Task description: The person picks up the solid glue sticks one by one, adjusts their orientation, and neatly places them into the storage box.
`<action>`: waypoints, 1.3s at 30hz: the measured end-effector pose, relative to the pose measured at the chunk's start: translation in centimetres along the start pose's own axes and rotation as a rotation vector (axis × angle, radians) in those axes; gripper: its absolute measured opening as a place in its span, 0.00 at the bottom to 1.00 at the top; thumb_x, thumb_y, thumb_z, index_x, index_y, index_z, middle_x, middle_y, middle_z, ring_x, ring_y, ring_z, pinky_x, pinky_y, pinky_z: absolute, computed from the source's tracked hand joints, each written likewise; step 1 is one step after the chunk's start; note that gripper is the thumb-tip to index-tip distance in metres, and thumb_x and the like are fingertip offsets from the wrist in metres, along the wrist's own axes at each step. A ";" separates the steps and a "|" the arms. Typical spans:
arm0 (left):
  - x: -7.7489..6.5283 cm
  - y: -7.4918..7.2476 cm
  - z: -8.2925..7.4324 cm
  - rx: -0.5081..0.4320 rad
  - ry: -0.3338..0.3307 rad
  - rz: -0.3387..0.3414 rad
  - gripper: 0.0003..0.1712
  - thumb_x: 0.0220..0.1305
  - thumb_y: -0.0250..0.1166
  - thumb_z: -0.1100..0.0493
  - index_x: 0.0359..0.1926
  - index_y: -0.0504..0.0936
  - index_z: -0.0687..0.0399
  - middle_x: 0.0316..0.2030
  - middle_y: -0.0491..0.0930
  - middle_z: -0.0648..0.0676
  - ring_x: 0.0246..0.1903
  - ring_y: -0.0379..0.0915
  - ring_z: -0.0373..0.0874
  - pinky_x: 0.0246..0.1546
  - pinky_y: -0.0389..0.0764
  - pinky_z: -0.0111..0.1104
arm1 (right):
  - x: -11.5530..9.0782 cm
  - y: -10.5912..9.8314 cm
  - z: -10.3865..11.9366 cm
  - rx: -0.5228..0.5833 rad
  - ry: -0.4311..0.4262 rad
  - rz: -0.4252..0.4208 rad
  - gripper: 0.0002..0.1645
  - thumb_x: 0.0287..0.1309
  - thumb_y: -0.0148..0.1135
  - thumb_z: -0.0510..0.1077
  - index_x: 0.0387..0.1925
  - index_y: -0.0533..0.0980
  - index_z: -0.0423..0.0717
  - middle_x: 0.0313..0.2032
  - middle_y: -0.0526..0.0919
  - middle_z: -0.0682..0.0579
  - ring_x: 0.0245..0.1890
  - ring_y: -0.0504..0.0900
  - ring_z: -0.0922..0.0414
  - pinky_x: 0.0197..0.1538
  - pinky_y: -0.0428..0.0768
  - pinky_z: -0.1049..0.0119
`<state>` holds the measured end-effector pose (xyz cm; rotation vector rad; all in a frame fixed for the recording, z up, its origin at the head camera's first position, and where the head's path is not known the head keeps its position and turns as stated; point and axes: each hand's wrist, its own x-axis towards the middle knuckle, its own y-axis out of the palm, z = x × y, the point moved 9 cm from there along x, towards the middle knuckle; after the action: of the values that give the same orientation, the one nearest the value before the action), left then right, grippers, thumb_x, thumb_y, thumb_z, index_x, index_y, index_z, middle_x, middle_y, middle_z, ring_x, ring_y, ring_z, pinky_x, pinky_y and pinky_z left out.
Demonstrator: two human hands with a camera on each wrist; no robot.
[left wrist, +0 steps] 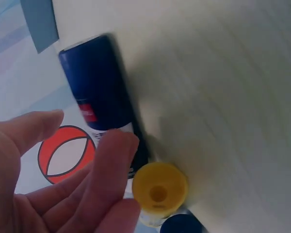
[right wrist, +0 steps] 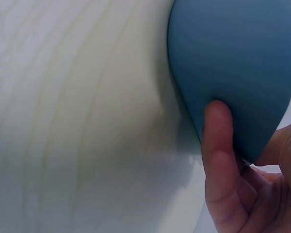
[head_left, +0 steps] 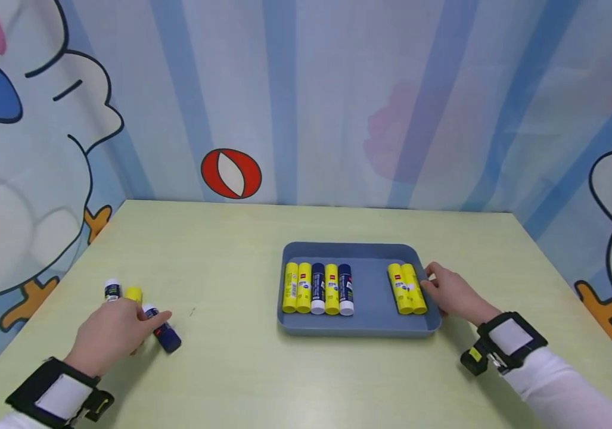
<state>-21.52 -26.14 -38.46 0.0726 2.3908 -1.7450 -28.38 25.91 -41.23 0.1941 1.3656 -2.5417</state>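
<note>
Over a small group of glue sticks at the table's left, my left hand has its thumb spread away from its fingers. Those fingertips overlap the label of a navy glue stick in the left wrist view, while the thumb stands apart from it. Close by are a yellow glue stick and another navy one with a white end. My right hand pinches the right side wall of a blue-grey tray. Inside the tray lie yellow glue sticks and navy glue sticks.
In the tray, several sticks form a row at the left, and two yellow ones lie side by side at the right, with a gap between. The pale wooden table ends at a patterned curtain behind and at both sides.
</note>
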 end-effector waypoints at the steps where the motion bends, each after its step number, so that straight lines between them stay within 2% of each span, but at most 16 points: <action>1: 0.1 0.2 0.0 0.004 0.003 -0.003 0.32 0.51 0.58 0.33 0.10 0.70 0.54 0.06 0.66 0.49 0.09 0.60 0.42 0.12 0.54 0.30 | 0.0 0.0 0.0 0.002 -0.002 0.001 0.13 0.64 0.45 0.40 0.46 0.60 0.35 0.33 0.75 0.39 0.14 0.71 0.55 0.19 0.74 0.63; 9: 1.1 1.1 -0.7 0.031 0.019 0.018 0.32 0.49 0.61 0.36 0.07 0.70 0.56 0.03 0.64 0.48 0.08 0.60 0.41 0.13 0.55 0.29 | 0.0 0.1 -0.1 -0.002 -0.011 -0.004 0.13 0.64 0.46 0.40 0.45 0.60 0.35 0.32 0.75 0.42 0.14 0.71 0.55 0.19 0.74 0.63; 16: 1.5 1.9 -1.1 -0.018 -0.016 0.087 0.23 0.52 0.63 0.46 0.12 0.73 0.58 0.08 0.69 0.51 0.11 0.65 0.42 0.15 0.62 0.31 | 0.1 0.2 0.0 0.002 -0.011 0.001 0.13 0.64 0.46 0.40 0.45 0.60 0.35 0.31 0.75 0.43 0.14 0.70 0.55 0.19 0.73 0.63; 22: 1.7 2.0 -1.1 -0.050 -0.023 0.063 0.20 0.50 0.63 0.48 0.16 0.74 0.60 0.11 0.69 0.51 0.14 0.65 0.42 0.16 0.64 0.30 | 0.1 0.1 0.0 0.009 -0.006 -0.003 0.13 0.64 0.46 0.40 0.45 0.60 0.35 0.32 0.76 0.42 0.15 0.71 0.55 0.19 0.74 0.63; 29: 1.7 1.7 -1.5 -0.151 -0.049 0.040 0.22 0.52 0.63 0.46 0.29 0.77 0.65 0.16 0.71 0.52 0.17 0.66 0.43 0.16 0.64 0.31 | -0.1 0.2 0.0 0.026 0.002 0.009 0.13 0.64 0.44 0.41 0.45 0.61 0.35 0.35 0.76 0.39 0.16 0.70 0.55 0.19 0.75 0.63; 34: 1.9 1.0 -3.0 -0.187 0.010 0.006 0.23 0.54 0.61 0.48 0.38 0.76 0.65 0.21 0.75 0.53 0.18 0.67 0.43 0.16 0.65 0.32 | -0.2 0.2 0.1 0.036 0.001 0.059 0.17 0.65 0.44 0.45 0.45 0.65 0.33 0.27 0.74 0.46 0.17 0.72 0.55 0.20 0.75 0.62; 39: 2.4 0.0 -5.8 -0.142 0.150 -0.064 0.22 0.57 0.60 0.47 0.41 0.74 0.62 0.25 0.76 0.52 0.17 0.66 0.41 0.15 0.66 0.32 | -0.4 -1.2 0.9 -0.029 -0.015 0.075 0.24 0.65 0.43 0.51 0.46 0.69 0.32 0.22 0.75 0.50 0.18 0.76 0.54 0.23 0.74 0.62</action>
<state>-24.51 -20.84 -37.17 0.1123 2.6449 -1.6452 -28.38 25.86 -39.69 0.2166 1.3628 -2.4558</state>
